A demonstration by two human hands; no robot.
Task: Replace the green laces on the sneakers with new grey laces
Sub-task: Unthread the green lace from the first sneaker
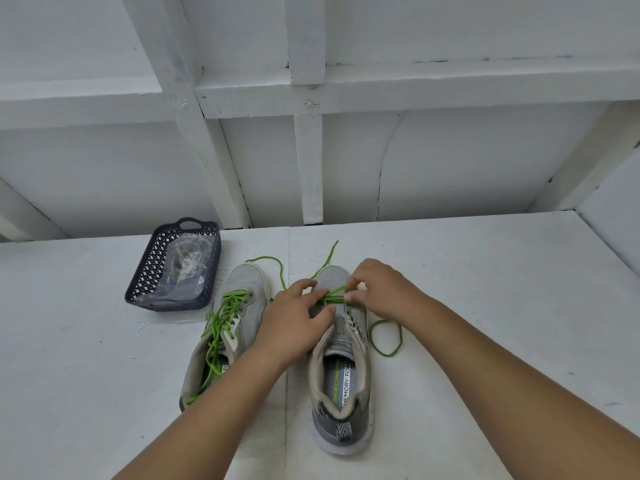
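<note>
Head view: both hands, left (297,323) and right (379,289), pinch the thin, limp green lace (332,295) on the right sneaker (341,375); best gripped close to an eyelet

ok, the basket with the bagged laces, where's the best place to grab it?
Take the basket by the loop handle at its far end, coming from above and behind. The handle is an open cutout that fingers can hook through. The side walls slope outward, and the plastic bag fills the inside, so a grip on the sides looks less secure.
</note>
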